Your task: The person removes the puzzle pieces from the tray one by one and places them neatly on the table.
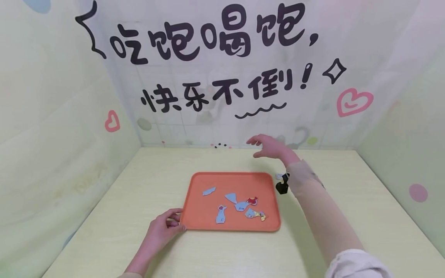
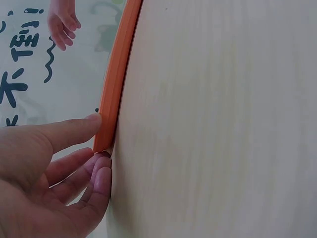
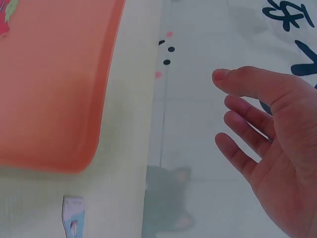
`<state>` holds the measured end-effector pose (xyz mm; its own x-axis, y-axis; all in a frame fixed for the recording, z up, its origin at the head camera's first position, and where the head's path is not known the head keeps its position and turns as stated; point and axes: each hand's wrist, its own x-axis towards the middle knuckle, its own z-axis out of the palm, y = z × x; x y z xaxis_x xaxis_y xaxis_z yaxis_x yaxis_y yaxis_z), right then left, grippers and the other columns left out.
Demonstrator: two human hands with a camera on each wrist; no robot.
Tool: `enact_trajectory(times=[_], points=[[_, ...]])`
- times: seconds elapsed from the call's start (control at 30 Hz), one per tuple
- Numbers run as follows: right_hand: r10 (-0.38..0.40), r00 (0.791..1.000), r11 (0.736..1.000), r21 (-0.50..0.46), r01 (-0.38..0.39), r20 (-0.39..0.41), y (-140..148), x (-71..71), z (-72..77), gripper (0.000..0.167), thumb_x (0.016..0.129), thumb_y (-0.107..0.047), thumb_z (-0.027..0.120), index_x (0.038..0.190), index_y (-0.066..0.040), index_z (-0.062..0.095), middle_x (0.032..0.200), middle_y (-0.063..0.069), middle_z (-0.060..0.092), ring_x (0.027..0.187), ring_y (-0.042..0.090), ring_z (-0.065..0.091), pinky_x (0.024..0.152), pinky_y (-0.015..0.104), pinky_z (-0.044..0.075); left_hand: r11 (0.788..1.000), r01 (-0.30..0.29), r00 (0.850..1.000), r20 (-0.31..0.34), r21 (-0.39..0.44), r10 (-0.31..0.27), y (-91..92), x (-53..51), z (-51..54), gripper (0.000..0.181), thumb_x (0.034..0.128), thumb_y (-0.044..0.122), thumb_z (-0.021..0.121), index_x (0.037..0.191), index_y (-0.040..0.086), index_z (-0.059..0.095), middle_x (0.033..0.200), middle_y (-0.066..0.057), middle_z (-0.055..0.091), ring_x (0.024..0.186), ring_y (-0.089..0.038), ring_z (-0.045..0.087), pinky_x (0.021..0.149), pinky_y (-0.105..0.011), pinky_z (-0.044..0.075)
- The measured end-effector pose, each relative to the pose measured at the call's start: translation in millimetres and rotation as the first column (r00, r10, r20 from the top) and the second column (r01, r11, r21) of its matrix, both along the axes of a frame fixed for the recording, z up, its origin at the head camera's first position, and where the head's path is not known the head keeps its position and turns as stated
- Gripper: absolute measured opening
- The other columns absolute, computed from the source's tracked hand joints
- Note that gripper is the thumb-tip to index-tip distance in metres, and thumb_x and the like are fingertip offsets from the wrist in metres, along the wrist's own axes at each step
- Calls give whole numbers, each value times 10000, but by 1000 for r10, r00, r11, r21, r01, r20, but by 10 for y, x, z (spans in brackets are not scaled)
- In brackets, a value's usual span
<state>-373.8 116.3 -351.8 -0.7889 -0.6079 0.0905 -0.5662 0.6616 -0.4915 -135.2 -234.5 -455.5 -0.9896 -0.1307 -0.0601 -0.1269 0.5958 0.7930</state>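
Observation:
An orange tray (image 1: 205, 181) lies on the table, holding several torn-looking paper pieces, mostly light blue: one (image 1: 209, 191) at the back left, another (image 1: 220, 214) near the front, and one with a red patch (image 1: 252, 200) at the right. The left hand (image 1: 163, 231) grips the tray's front left corner; in the left wrist view its thumb and curled fingers (image 2: 101, 181) meet the orange rim (image 2: 115, 84). Held in the air beyond the tray's back right corner, the right hand (image 1: 271, 147) has relaxed, spread fingers and holds nothing, as the right wrist view (image 3: 282, 134) also shows.
Beside the tray's right edge stands a small black object (image 1: 282, 187), with a pale paper piece (image 1: 279, 176) behind it, partly near the right sleeve. A printed backdrop (image 1: 194, 131) rises at the table's back edge, with curtains at both sides.

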Motion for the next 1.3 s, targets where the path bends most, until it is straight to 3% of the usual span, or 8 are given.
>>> enact_trajectory(times=[0.2, 0.57, 0.83, 1.03, 1.3], points=[[42, 999, 999, -12, -42, 24, -332, 74, -28, 484, 880, -129, 718, 1342, -96, 579, 1339, 113, 586, 1220, 291, 533, 1012, 447, 488, 1000, 8, 1000, 0, 1, -8, 8, -8, -2, 496, 796, 54, 792, 1267, 91, 642, 1067, -64, 674, 887, -136, 643, 707, -204, 521], [145, 988, 988, -61, -141, 61, -824, 169, -93, 503, 893, -149, 716, 1370, -126, 559, 1369, 66, 568, 1232, 247, 512, 1049, 419, 469, 1000, 2, 1000, -2, -4, -2, 18, -16, 12, 505, 790, 44, 793, 1269, 89, 641, 1068, -65, 676, 888, -136, 643, 706, -199, 522], [186, 980, 975, -133, -176, 65, -1022, 186, -267, 500, 888, -134, 726, 1363, -129, 569, 1354, 53, 585, 1199, 223, 526, 1033, 422, 481, 1000, 5, 1000, -4, -10, -5, 18, -16, 21, 498, 796, 44, 788, 1270, 88, 641, 1065, -63, 682, 881, -130, 642, 696, -193, 516], [224, 971, 952, -233, -199, 87, -1135, 237, -370, 481, 895, -103, 704, 1357, -131, 573, 1356, 54, 584, 1198, 228, 526, 1031, 468, 476, 1000, 3, 1000, 3, -7, -3, 4, -3, 10, 498, 796, 61, 795, 1269, 93, 642, 1068, -62, 684, 881, -130, 644, 696, -195, 516], [263, 958, 931, -290, -221, 116, -1286, 289, -556, 470, 909, -109, 698, 1361, -108, 566, 1355, 49, 590, 1198, 220, 534, 1035, 445, 477, 1000, 5, 1000, 1, -5, -5, -3, 10, 17, 494, 799, 66, 792, 1269, 94, 641, 1075, -61, 682, 891, -132, 645, 706, -193, 516]])
